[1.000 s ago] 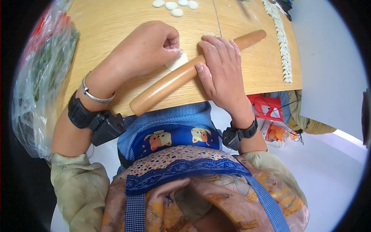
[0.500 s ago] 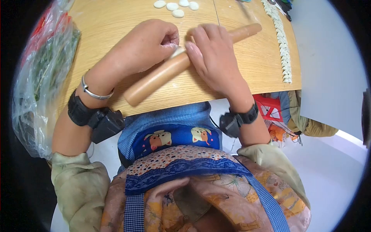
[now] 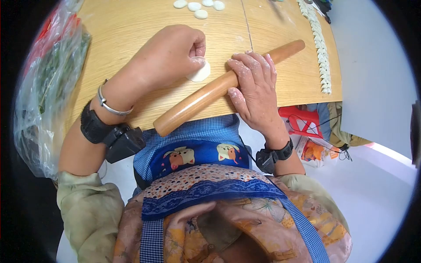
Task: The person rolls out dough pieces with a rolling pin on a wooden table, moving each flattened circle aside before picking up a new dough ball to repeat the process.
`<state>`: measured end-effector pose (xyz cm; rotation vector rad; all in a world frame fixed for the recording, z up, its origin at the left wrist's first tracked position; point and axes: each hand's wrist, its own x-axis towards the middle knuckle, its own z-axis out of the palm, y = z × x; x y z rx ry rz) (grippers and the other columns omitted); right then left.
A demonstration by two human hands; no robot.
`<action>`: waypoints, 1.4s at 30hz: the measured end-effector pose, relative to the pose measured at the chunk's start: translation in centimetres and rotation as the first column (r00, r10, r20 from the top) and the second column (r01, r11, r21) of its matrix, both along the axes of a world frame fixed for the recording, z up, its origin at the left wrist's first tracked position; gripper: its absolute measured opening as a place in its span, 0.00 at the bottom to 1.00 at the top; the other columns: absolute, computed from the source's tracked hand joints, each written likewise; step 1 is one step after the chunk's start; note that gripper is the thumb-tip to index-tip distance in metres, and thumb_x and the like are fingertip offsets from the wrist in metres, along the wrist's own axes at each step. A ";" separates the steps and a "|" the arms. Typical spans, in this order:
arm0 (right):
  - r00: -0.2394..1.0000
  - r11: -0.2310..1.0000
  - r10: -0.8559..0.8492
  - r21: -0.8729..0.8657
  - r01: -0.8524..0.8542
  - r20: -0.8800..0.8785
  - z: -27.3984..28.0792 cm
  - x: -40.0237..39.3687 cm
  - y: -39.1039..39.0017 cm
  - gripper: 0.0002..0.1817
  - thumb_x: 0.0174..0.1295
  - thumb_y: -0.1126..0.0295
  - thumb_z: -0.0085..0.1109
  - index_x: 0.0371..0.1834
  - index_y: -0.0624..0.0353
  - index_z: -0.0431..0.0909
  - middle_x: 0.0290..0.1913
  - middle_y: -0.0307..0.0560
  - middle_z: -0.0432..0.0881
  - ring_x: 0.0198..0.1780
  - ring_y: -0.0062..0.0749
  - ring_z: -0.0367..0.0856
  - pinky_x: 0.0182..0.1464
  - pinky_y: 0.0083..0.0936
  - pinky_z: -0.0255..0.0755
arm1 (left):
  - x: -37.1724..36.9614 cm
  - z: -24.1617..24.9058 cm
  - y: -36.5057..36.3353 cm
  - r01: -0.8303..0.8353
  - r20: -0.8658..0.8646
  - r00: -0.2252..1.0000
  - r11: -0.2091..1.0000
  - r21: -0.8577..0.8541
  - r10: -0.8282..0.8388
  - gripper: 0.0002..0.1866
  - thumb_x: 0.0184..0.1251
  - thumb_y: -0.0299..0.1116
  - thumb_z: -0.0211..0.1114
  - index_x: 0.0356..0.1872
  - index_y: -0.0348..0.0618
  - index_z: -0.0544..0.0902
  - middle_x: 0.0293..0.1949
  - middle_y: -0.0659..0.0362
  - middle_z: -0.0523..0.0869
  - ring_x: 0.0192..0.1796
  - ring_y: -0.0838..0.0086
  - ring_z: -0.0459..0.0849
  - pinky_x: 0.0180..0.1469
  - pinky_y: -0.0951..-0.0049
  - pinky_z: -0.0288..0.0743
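Note:
My left hand (image 3: 177, 50) is closed, its thumb and fingers pinching the edge of a thin round dough wrapper (image 3: 201, 73) that lies on the wooden table. The wrapper's far left part is hidden under the hand. My right hand (image 3: 254, 85), dusted with flour, is wrapped over a wooden rolling pin (image 3: 193, 103). The pin lies slantwise, its near end reaching past the table edge toward my apron. A small gap separates the pin from the wrapper.
Several small dough discs (image 3: 200, 14) lie at the back of the wooden table (image 3: 131, 35). A long row of folded dough pieces (image 3: 321, 52) runs along the right side. At the left edge sits a clear plastic bag (image 3: 48, 83) with greens inside.
The rolling pin and my right hand have moved right and toward my body, off the dough. The wrapper now shows more fully beneath my left hand.

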<state>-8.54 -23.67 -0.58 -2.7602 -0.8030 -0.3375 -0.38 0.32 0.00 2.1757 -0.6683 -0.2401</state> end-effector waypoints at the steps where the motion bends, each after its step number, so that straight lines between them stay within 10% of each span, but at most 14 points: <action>1: 1.000 1.000 0.001 -0.001 -0.001 0.005 0.0 0.0 0.0 0.26 0.70 0.52 0.56 0.66 0.55 0.76 0.65 0.51 0.76 0.73 0.52 0.68 0.81 0.56 0.47 | -0.1 0.2 0.0 -0.003 0.000 1.000 1.000 -0.001 0.003 0.08 0.61 0.29 0.69 0.33 0.33 0.82 0.23 0.60 0.81 0.28 0.78 0.78 0.33 0.72 0.73; 17: 0.992 0.991 0.105 0.081 -0.111 0.069 0.4 6.7 3.7 0.16 0.70 0.58 0.58 0.49 0.60 0.78 0.55 0.55 0.78 0.61 0.55 0.73 0.66 0.50 0.65 | 0.7 -0.4 0.9 -0.009 0.006 1.000 1.000 -0.020 0.009 0.11 0.64 0.30 0.67 0.31 0.30 0.81 0.22 0.56 0.79 0.27 0.76 0.76 0.34 0.71 0.74; 26: 1.000 1.000 -0.013 -0.012 0.013 -0.018 -0.1 0.1 -0.4 0.28 0.70 0.52 0.56 0.69 0.54 0.75 0.71 0.51 0.73 0.78 0.52 0.64 0.83 0.54 0.44 | 0.5 -0.3 0.9 0.019 -0.013 1.000 0.999 -0.050 -0.020 0.09 0.63 0.29 0.67 0.31 0.32 0.81 0.23 0.59 0.79 0.28 0.78 0.77 0.34 0.73 0.74; 42: 1.000 1.000 -0.005 0.004 0.005 0.015 -0.1 0.6 0.3 0.26 0.71 0.52 0.55 0.65 0.57 0.76 0.69 0.51 0.75 0.75 0.53 0.66 0.82 0.54 0.45 | -0.3 -0.7 -0.2 -0.121 -0.113 0.988 0.988 -0.098 0.110 0.10 0.64 0.31 0.70 0.32 0.31 0.83 0.22 0.59 0.81 0.27 0.78 0.78 0.33 0.71 0.75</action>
